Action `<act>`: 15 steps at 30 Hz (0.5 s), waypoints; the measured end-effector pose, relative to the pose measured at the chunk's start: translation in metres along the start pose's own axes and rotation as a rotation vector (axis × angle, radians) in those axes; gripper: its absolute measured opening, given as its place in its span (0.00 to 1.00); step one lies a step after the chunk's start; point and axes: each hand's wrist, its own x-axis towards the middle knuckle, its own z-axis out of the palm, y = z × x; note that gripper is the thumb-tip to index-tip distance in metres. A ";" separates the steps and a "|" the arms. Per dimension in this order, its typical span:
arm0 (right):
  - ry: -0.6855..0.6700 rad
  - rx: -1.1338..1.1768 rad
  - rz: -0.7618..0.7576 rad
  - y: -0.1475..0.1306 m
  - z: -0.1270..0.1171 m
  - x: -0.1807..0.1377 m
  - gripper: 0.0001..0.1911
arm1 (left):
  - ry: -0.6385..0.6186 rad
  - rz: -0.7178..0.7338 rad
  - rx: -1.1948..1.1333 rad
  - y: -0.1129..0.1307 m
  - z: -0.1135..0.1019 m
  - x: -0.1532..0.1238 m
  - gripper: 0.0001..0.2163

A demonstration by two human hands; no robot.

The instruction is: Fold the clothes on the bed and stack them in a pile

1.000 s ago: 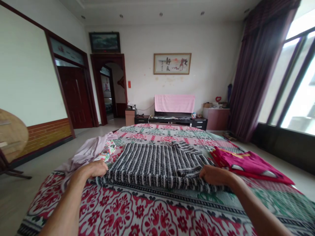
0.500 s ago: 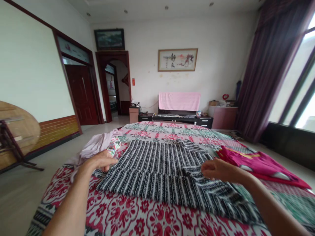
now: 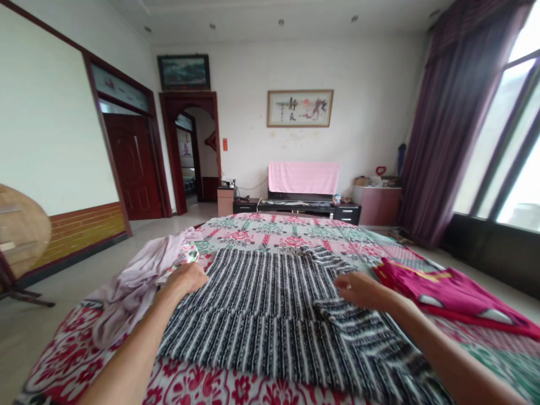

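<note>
A black-and-white striped knit sweater (image 3: 261, 292) lies spread flat, one sleeve folded out toward the lower right. At its left edge is my left hand (image 3: 189, 279), fingers curled closed on the fabric. My right hand (image 3: 361, 290) is closed too, its fingertips pinched at the sweater's right side near the folded sleeve; the fingertips are partly hidden. Under the sweater is a red, white and green patterned bed cover (image 3: 202, 382).
A crumpled pale pink cloth (image 3: 130, 287) lies left, beside my left forearm. To the right sits a folded magenta garment (image 3: 459, 289) on red fabric. Beyond the bed stand a low black cabinet (image 3: 348, 214) and something draped in a pink cloth (image 3: 304, 178). A round wooden tabletop (image 3: 25, 230) leans at far left.
My left hand has moved slightly right onto the sweater's edge and its fingers have closed. My right hand has shifted a little left and away from me. The camera view has tilted slightly.
</note>
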 end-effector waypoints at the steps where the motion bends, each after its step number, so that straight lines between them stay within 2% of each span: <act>1: 0.064 -0.021 0.044 0.004 0.000 0.010 0.11 | 0.065 0.020 -0.048 0.004 0.002 0.008 0.10; 3: 0.159 -0.027 0.187 0.014 0.002 0.030 0.12 | 0.116 0.034 -0.256 0.013 0.009 0.024 0.14; 6: 0.228 0.055 0.446 0.026 0.010 0.058 0.15 | 0.048 0.001 -0.694 0.022 0.026 0.050 0.22; 8: 0.246 0.094 0.528 0.032 0.016 0.073 0.15 | 0.042 0.009 -0.855 0.025 0.036 0.067 0.24; 10: 0.264 0.100 0.550 0.038 0.021 0.086 0.17 | 0.087 0.036 -0.784 0.025 0.044 0.083 0.22; 15: 0.353 0.082 0.607 0.051 0.030 0.115 0.24 | 0.252 0.176 -0.207 0.026 0.062 0.119 0.15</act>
